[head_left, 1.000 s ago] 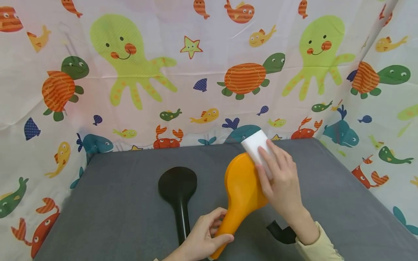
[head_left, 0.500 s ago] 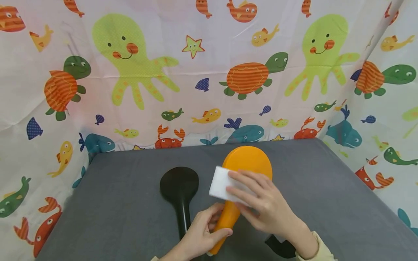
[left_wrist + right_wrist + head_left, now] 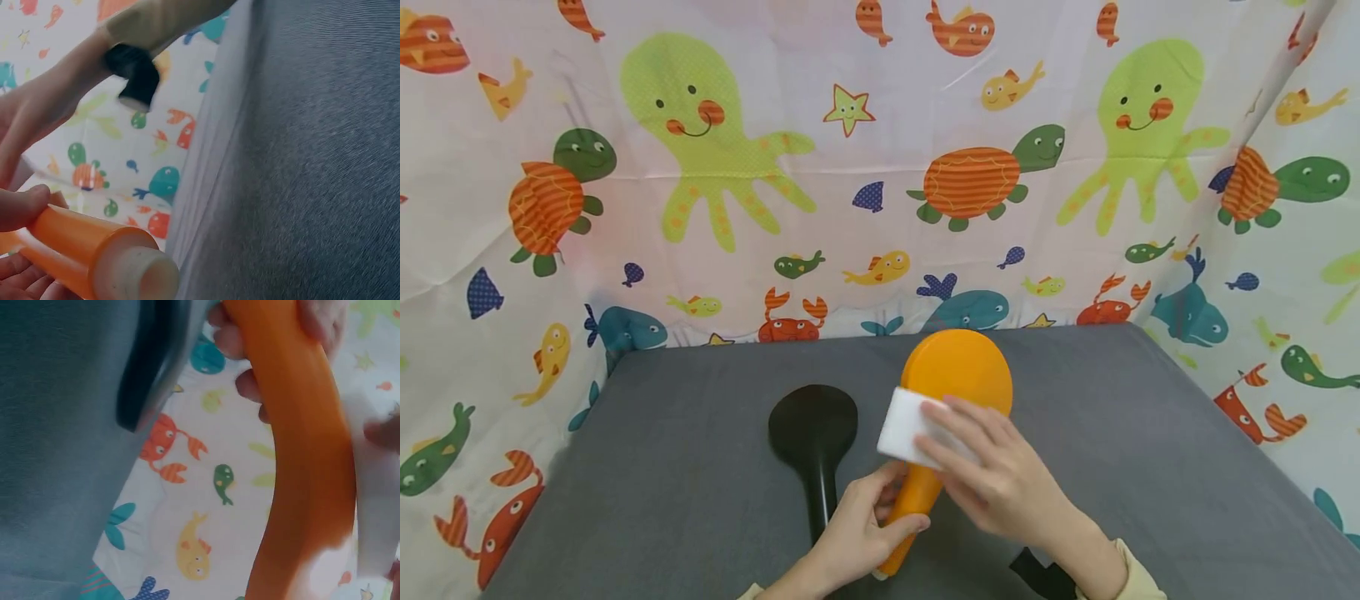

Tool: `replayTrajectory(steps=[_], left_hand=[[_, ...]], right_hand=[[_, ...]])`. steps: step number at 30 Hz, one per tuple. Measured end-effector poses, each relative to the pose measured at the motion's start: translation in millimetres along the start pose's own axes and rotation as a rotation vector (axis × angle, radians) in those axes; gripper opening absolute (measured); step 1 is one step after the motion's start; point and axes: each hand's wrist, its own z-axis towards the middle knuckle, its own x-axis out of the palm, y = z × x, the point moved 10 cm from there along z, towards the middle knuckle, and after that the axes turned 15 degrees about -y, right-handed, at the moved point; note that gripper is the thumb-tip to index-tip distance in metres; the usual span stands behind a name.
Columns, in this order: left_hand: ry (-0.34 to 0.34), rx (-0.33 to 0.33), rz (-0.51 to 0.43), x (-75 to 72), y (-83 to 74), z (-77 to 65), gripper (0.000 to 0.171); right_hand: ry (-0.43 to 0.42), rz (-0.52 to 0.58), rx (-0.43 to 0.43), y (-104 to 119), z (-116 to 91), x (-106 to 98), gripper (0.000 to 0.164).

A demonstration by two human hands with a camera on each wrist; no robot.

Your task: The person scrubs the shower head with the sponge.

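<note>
My left hand grips the handle of an orange hand shower head, tilted with its round head up and away. The handle's pale, hollow end shows in the left wrist view. In my right hand is a white sponge block, held with the fingers over its top and lying across the neck of the shower head. The right wrist view shows the sponge right along the orange handle's surface. A black shower head lies on the table to the left, its lower handle hidden behind my left hand.
A grey cloth covers the table. Behind it and along the sides hangs a white curtain printed with sea animals. A black strap is at my right wrist.
My right hand has moved the sponge from the upper right edge of the orange head down and left to its neck. The shower head has turned more upright and shifted slightly left.
</note>
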Motion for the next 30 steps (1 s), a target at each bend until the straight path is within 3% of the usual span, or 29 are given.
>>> replayTrajectory(steps=[2,5,9,12,14,18,20,23,25,28,30], left_hand=[[-0.002,-0.017,-0.025,-2.8,1.7,2.8,0.041],[0.013,-0.031,-0.039,-4.4,3.9,5.2,0.037],[0.057,-0.048,-0.057,-1.6,7.0,5.1,0.034],[0.097,-0.081,-0.111,1.4,7.9,4.0,0.035],[0.12,-0.11,-0.176,2.5,6.8,3.5,0.037],[0.16,-0.112,-0.313,3.2,0.3,2.9,0.041],[0.178,-0.101,-0.361,4.0,-3.0,2.7,0.044],[0.2,-0.114,-0.392,6.1,-4.3,2.0,0.044],[0.204,-0.151,-0.394,7.2,-2.4,1.2,0.042],[0.2,-0.194,-0.376,7.7,0.8,-0.1,0.04],[0.194,-0.202,-0.365,7.2,1.9,-0.4,0.04]], right_hand=[[0.057,0.041,-0.023,4,-3,9,0.035],[0.003,0.018,0.039,-15,1,6,0.035],[-0.149,-0.101,0.288,-63,4,-15,0.042],[-0.189,-0.157,0.43,-81,-2,-27,0.047],[-0.184,-0.135,0.387,-72,-2,-28,0.046],[-0.101,-0.005,0.086,-19,-3,-15,0.037],[-0.051,0.064,-0.024,1,-7,-10,0.034],[-0.065,0.07,-0.055,4,-8,-12,0.033],[-0.142,0.004,0.017,-11,-5,-20,0.035],[-0.244,-0.151,0.233,-46,-5,-35,0.041],[-0.26,-0.224,0.35,-61,-8,-40,0.046]])
